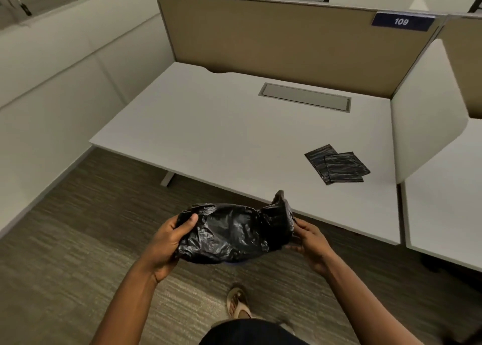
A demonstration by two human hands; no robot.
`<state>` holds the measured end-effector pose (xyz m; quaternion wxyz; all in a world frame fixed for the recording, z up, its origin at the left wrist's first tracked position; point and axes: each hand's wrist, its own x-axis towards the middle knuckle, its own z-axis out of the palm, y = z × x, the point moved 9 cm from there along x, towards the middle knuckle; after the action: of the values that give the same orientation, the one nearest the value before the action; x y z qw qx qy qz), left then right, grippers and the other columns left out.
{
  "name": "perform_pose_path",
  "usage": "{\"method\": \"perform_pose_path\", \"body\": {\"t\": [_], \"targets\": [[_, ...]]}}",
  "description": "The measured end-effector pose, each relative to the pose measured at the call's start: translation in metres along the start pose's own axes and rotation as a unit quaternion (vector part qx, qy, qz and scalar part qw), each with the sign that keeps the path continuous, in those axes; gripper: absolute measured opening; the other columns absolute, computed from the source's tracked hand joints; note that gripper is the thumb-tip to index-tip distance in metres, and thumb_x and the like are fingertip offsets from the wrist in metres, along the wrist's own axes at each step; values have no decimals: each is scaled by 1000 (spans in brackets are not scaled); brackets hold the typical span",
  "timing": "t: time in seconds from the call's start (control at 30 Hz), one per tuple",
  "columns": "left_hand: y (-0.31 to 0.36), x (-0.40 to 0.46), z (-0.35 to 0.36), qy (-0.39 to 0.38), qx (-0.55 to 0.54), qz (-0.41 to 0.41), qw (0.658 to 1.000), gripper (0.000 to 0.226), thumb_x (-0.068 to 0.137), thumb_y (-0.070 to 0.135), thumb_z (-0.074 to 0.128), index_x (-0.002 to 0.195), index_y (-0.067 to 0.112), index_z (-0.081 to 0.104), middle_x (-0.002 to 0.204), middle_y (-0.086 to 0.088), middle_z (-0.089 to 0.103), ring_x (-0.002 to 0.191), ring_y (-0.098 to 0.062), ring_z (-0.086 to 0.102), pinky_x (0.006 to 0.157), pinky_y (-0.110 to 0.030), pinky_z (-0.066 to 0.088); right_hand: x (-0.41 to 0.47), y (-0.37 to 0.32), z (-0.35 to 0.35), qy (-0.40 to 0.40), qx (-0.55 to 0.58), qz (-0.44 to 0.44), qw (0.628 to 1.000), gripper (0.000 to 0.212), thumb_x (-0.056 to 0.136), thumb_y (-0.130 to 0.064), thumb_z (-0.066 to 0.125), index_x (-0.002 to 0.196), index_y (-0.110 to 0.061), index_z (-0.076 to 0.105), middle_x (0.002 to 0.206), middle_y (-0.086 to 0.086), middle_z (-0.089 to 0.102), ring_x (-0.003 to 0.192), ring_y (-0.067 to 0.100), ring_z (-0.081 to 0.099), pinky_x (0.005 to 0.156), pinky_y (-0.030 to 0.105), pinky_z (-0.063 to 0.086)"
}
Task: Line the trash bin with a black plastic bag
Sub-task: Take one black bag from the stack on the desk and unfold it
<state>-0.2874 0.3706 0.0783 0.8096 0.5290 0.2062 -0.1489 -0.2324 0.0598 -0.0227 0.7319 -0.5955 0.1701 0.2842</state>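
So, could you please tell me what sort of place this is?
Most likely an open-plan office: a white desk with a cable hatch, a tan partition bearing a number plate, and carpet.

The bag (pixel 229 233) gripped between the left hand (pixel 167 243) and the right hand (pixel 310 243) is thin black plastic, crumpled and glossy, catching light on its creases. Beyond the right hand, two folded bags (pixel 337 167) of the same shiny black film lie flat on the worktop (pixel 221 125), which is smooth, matt and white. Farther off, the partition (pixel 273 39) looks like tan woven cloth. Below the hands, the carpet (pixel 78 227) is rough and streaked.
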Motion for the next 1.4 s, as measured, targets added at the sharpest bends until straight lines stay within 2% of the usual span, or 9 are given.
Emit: {"method": "perform_pose_path", "body": {"t": [0.27,0.5,0.6,0.77,0.87,0.97,1.1,1.2,1.4], "targets": [[24,-39,-29,105,-19,62,992,38,102,9,55,137,-3,60,114,-16,75,89,-19,78,72,-27,64,-12,58,-97,127,78,36,988,37,102,5,51,121,-25,63,78,6,81,54,17,74,45,25,57],[26,-67,-43,105,-39,75,991,43,104,10,50,144,-5,52,124,-22,66,94,-23,71,78,-29,63,-13,95,-110,148,-28,98,984,35,97,0,64,131,-7,63,81,10,75,50,15,66,42,23,52],[23,-65,-45,103,-34,69,992,44,102,12,55,143,-5,54,134,-26,62,100,-28,68,78,-32,63,-20,95,-102,165,-96,105,976,43,96,-7,70,137,-4,60,100,17,72,69,26,66,49,26,50],[2,-46,-9,94,3,59,994,22,92,12,69,114,8,70,109,-15,73,94,-29,67,76,-34,59,-49,27,-35,165,-280,-76,943,44,92,-24,78,133,-20,65,130,15,69,115,29,67,97,41,55],[-14,-35,19,41,40,54,997,42,73,10,82,113,11,70,113,-14,74,104,-29,68,89,-37,57,-89,-21,60,47,-253,-238,937,29,92,-31,76,120,-36,71,117,-8,76,113,11,71,94,28,58],[-24,-31,32,-31,80,16,996,70,63,9,89,128,15,64,124,-18,72,108,-30,73,85,-38,62,-121,-42,146,-44,-317,-330,888,56,86,-29,82,137,-38,61,128,-17,71,121,0,65,98,18,53],[-25,-35,19,-105,133,-22,985,83,65,17,95,140,24,59,133,-14,67,120,-28,69,95,-40,59,-120,-45,173,12,-335,-379,862,47,83,-5,73,122,-32,75,116,-17,77,112,-2,70,97,25,57],[-17,-36,2,-138,110,-22,984,64,72,34,91,130,18,69,130,-14,71,120,-28,69,98,-43,58,-119,-38,163,71,-281,-375,881,58,81,5,61,118,-36,77,116,-18,78,113,1,71,98,26,57],[-10,-27,-55,55,31,7,998,14,95,25,68,94,19,81,102,-10,77,96,-24,72,79,-36,59,-145,-18,150,151,-275,-421,851,61,73,17,72,111,-29,80,118,-14,77,116,8,70,98,24,54]]}}
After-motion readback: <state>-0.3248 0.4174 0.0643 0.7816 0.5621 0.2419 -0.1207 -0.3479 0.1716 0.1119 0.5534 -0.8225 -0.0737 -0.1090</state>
